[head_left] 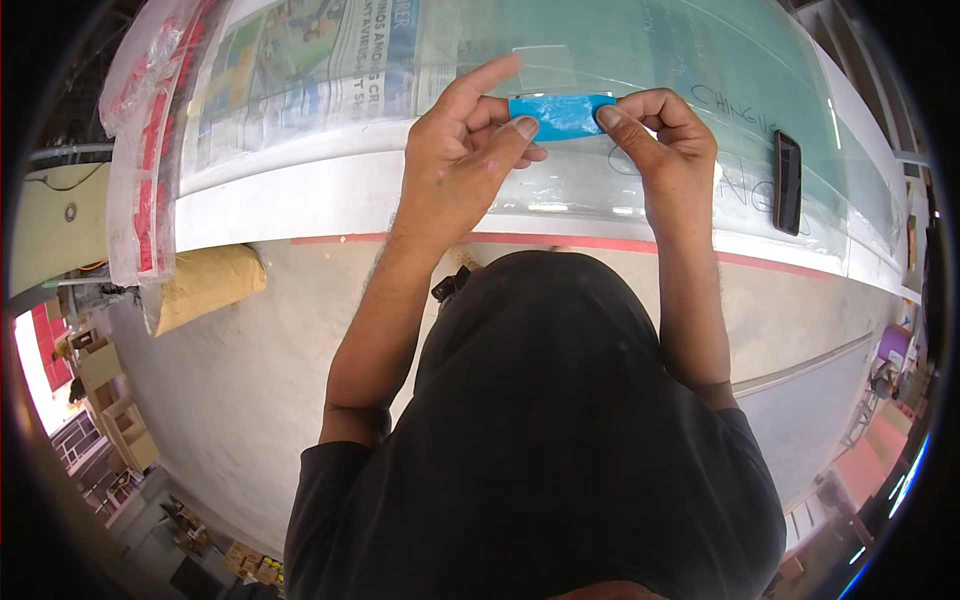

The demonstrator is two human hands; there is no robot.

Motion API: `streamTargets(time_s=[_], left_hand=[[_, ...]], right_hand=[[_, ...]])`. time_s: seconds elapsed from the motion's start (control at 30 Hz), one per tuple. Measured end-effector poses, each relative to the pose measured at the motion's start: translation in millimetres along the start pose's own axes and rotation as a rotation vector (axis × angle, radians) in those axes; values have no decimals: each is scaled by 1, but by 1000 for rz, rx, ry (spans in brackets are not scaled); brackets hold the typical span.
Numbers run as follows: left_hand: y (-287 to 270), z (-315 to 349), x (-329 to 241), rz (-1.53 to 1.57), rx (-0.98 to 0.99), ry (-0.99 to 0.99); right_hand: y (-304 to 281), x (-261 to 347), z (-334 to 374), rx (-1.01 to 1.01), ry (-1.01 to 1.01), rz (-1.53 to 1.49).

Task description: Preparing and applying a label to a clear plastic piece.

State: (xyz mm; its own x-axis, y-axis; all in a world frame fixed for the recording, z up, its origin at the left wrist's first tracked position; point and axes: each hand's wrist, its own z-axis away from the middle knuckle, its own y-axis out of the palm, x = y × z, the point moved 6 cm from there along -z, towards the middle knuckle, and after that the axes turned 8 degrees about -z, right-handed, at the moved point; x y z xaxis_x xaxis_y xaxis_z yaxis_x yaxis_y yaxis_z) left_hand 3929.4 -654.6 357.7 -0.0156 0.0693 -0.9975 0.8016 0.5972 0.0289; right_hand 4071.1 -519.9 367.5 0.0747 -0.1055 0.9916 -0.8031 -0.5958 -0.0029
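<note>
A small flat blue rectangular piece (565, 117), glossy and with a pale clear strip along its far edge, is held up over the table between both hands. My left hand (465, 150) pinches its left end between thumb and fingers, with the index finger stretched away from it. On the right end, the thumb and bent fingers of my right hand (665, 140) are closed. Just beyond the piece, a clear thin rectangle (543, 66) lies on the glass tabletop (610, 60). What the blue piece is made of cannot be made out.
A dark phone (788, 183) lies on the table at the right, beside handwriting. Newspaper sheets (330, 75) show under the glass at the left. A plastic-wrapped red and white stack (150, 150) lines the left edge, with a brown paper package (207, 283) below it.
</note>
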Motion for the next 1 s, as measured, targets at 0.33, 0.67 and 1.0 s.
streamTargets(time_s=[0.33,0.67,1.0], left_hand=[[1,-1,0,-69,7,-10],[-3,-2,-1,-51,15,-28],[-2,-9,-5,-81,33,-53]], right_hand=[[0,1,0,-8,-35,21],[3,-1,-3,6,-2,0],[1,2,-6,17,-66,25]])
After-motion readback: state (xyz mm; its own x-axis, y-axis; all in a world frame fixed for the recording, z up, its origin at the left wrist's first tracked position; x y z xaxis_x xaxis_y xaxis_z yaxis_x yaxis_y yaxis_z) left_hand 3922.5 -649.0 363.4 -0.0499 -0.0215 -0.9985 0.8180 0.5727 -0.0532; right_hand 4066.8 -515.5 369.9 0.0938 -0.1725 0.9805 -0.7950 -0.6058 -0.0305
